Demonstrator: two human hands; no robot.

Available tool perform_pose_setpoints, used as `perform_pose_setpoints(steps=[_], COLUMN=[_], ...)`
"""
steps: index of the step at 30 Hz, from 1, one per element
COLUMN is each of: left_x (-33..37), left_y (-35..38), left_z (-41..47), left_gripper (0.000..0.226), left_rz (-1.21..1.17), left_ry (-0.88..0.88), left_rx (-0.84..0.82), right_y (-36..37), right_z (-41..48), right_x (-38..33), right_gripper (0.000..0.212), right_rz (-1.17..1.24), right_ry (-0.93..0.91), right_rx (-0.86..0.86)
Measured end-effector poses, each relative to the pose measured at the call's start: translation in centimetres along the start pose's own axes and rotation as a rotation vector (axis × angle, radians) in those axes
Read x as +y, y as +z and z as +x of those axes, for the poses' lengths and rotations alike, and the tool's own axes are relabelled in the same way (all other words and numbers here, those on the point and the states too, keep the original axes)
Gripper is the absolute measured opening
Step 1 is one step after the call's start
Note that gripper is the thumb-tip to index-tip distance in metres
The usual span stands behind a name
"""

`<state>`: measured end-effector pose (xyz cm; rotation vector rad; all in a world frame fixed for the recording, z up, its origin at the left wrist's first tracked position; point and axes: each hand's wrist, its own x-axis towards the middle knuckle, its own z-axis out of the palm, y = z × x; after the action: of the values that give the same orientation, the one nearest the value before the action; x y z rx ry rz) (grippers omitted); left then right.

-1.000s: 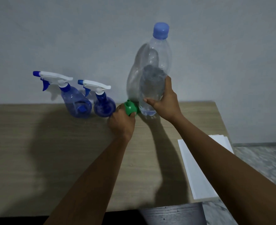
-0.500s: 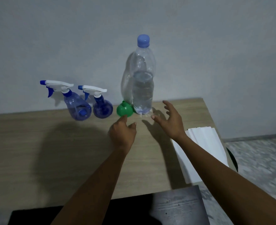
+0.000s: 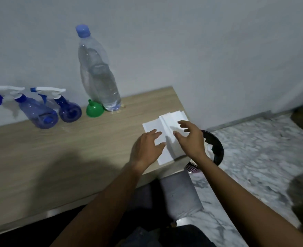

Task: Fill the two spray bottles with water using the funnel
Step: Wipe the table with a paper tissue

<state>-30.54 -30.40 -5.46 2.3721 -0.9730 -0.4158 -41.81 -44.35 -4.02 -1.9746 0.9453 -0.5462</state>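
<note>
Against the wall, both spray bottles (image 3: 47, 111) sat capped left of the funnel (image 3: 94, 111) — both hands (image 3: 166, 145), fingers spread and empty, over paper towels (image 3: 165, 132) — filling seemingly done, wiping likely next

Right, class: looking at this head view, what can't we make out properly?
- Left spray bottle: nozzle tip cut off by the left frame edge.
- Bin: mostly hidden by the right hand and table; contents unclear.
- Tissues: partly covered by both hands; left hand.
- Dark shapes at the right edge: too blurred to identify.
</note>
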Motion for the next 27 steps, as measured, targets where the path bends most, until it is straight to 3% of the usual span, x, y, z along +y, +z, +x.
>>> perform_pose_setpoints(steps=[7, 10, 15, 19, 23, 27], left_x=[1.0, 0.3, -0.8, -3.2, -4.4, -3.9], left_y=[2.4, 2.9, 2.4, 2.3, 1.9, 1.4], left_z=[-0.8, -1.5, -2.4, -2.9, -3.3, -3.4], left_gripper=[0.061, 0.061, 0.049, 0.052, 0.059, 0.058], left_rz=[0.169, 0.176, 0.066, 0.136, 0.202, 0.234], left_ry=[-0.064, -0.085, -0.062, -0.024, -0.024, -0.089], left_rx=[0.015, 0.022, 0.104, 0.182, 0.145, 0.006], right_y=[-1.8, -1.5, -0.2, 1.4, 2.0, 2.4], right_z=[-1.0, -1.5, -2.4, -3.6, -3.8, -3.6], right_x=[3.5, 3.9, 3.6, 3.8, 4.5, 4.5], right_gripper=[0.033, 0.042, 0.044, 0.043, 0.040, 0.025], right_rz=[-0.190, -0.317, -0.499, -0.565, -0.591, -0.511], right_ry=[0.026, -0.063, -0.315, -0.446, -0.450, -0.399], right_rx=[-0.120, -0.185, -0.143, -0.250, -0.249, -0.214])
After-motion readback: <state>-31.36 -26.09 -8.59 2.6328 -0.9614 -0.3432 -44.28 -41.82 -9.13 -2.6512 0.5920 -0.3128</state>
